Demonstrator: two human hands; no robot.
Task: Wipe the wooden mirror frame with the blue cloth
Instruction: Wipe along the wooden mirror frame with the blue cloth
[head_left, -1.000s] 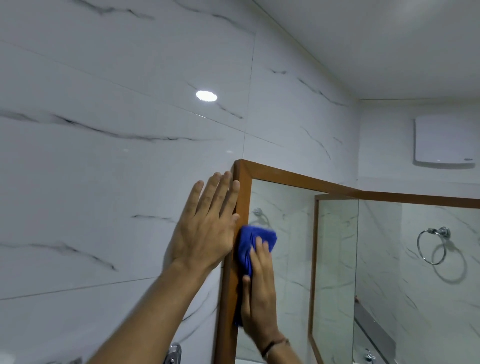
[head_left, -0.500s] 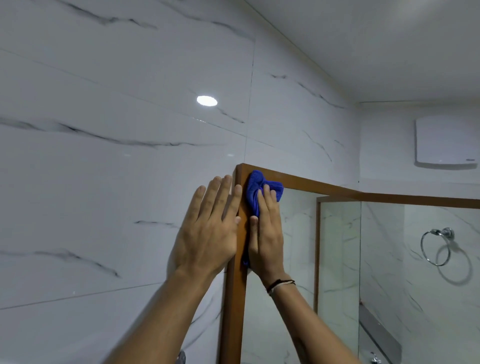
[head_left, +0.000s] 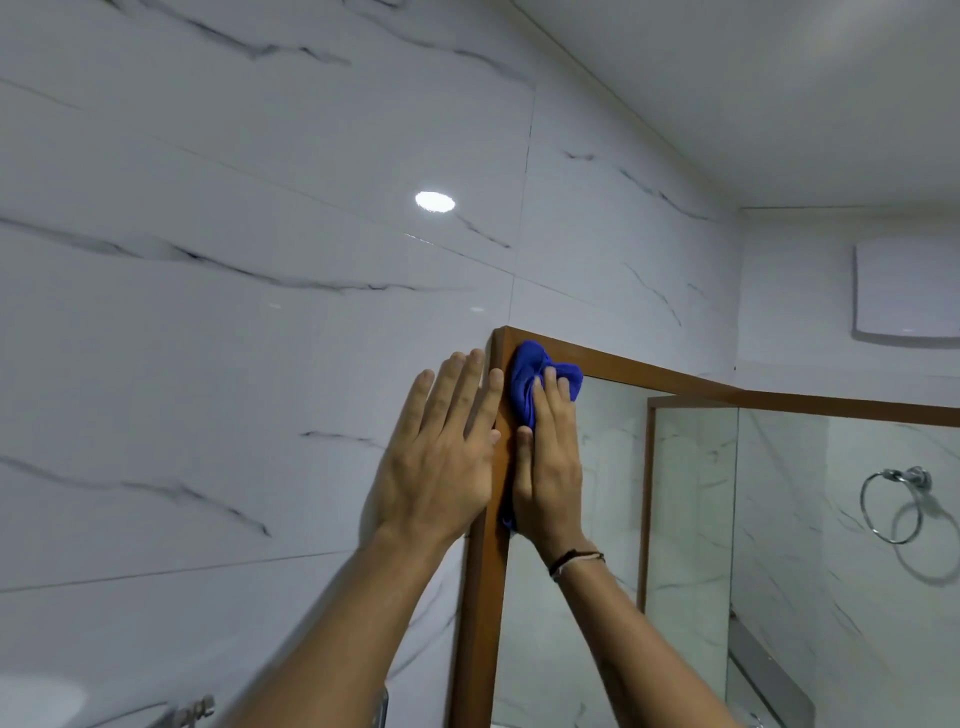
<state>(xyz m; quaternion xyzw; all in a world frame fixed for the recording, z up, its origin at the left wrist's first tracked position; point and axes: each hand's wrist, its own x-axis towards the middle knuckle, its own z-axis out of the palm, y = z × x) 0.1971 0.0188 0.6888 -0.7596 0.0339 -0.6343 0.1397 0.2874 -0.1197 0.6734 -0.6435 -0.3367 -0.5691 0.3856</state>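
Observation:
The wooden mirror frame (head_left: 480, 613) runs up the wall and turns right along the mirror's top edge. A crumpled blue cloth (head_left: 530, 379) sits over the frame's upper left corner. My right hand (head_left: 548, 462) presses flat on the cloth, fingers pointing up, with a thin bracelet at the wrist; the cloth's lower end shows under the palm. My left hand (head_left: 441, 457) lies open and flat on the marble wall, fingers spread, its edge touching the frame's outer side.
White marble-look tiles (head_left: 234, 364) cover the wall to the left. The mirror glass (head_left: 691, 519) reflects the room. A chrome towel ring (head_left: 891, 501) hangs on the right wall, below a white wall-mounted box (head_left: 906, 286). A chrome fitting (head_left: 195, 709) shows at the bottom left.
My right hand slid the blue cloth up the left side of the frame to its top corner. My left hand stayed flat on the wall.

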